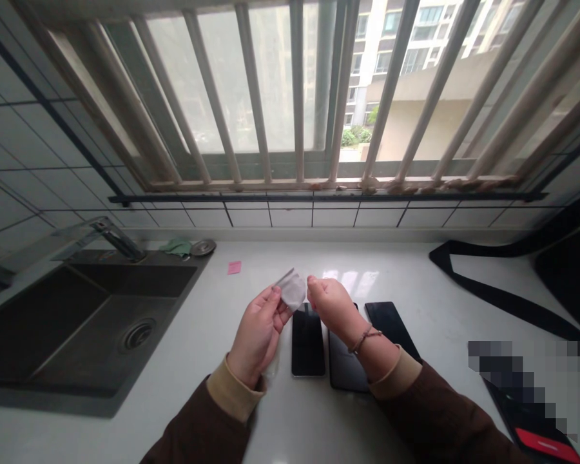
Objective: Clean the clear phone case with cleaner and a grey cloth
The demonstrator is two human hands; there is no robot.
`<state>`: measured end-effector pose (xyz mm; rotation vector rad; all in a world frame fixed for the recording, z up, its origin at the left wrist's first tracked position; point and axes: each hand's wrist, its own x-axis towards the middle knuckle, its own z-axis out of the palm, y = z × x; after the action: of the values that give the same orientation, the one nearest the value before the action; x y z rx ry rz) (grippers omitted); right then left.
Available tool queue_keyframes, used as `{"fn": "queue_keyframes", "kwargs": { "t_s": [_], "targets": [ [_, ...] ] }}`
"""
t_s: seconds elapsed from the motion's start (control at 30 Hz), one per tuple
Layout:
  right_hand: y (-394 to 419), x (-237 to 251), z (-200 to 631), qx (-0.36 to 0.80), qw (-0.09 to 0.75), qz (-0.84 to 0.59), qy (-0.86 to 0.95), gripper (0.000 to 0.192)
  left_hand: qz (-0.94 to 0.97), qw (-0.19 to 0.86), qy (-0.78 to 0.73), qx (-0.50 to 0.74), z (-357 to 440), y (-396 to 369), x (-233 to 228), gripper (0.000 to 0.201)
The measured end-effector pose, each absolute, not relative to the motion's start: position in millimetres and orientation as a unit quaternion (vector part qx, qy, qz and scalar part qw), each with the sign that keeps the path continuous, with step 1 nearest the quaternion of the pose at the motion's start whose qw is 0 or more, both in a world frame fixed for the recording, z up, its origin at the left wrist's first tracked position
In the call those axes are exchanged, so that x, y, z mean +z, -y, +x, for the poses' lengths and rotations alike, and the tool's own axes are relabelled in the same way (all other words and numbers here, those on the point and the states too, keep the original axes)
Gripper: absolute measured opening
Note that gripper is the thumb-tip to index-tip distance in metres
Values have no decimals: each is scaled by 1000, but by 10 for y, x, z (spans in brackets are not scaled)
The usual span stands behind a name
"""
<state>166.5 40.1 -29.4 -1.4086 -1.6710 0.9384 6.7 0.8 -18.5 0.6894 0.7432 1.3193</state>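
Observation:
Between the thumb and fingers of my left hand (265,316) is a small, pale grey-white folded sheet (292,288), a thin cloth or packet. My right hand (331,299) is closed just to the right of the sheet, fingers curled; whatever it may pinch is hidden. Below the sheet, a black phone (308,345) lies flat on the white counter (280,419). Partly under my right wrist is a larger dark flat device (345,361). Beyond that wrist lies another black phone-like slab (391,322). Something clear, perhaps plastic film, shows beside my left wrist.
At left, a dark sink (96,348) has a chrome faucet (118,238). A green cloth (176,247) and a metal drain cover (203,247) sit behind it. A pink note (234,267) lies on the counter. A black strap (493,299) stretches across the right; window bars (297,96) stand behind.

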Motion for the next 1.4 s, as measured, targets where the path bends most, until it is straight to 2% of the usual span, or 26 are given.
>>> {"fn": "queue_keyframes", "kwargs": {
  "t_s": [0.23,0.37,0.53,0.63,0.77,0.87,1.0,1.17,1.4],
  "targets": [
    [-347,-263,1626,482,368,-495,622,72,296,676,-324,591,68,-14,-173,28],
    [-334,-246,1629,497,369,-494,610,68,287,676,-325,595,67,-17,-169,29],
    [-324,-216,1628,529,310,-487,623,73,272,673,-323,607,51,-26,-189,21],
    [-313,-196,1623,522,289,-483,640,69,247,675,-321,617,43,-34,-190,21],
    [-324,-169,1645,489,286,-495,659,65,210,698,-318,606,36,-46,-161,35],
    [-347,-166,1662,472,289,-506,661,70,201,710,-313,597,29,-51,-143,41],
    [-365,-180,1670,455,313,-516,655,74,200,712,-318,593,27,-47,-141,42],
    [-337,-131,1674,477,373,-498,621,65,208,720,-319,580,32,-43,-147,44],
    [-300,-48,1657,480,369,-509,612,71,219,728,-323,564,29,-30,-150,44]
  ]
}}
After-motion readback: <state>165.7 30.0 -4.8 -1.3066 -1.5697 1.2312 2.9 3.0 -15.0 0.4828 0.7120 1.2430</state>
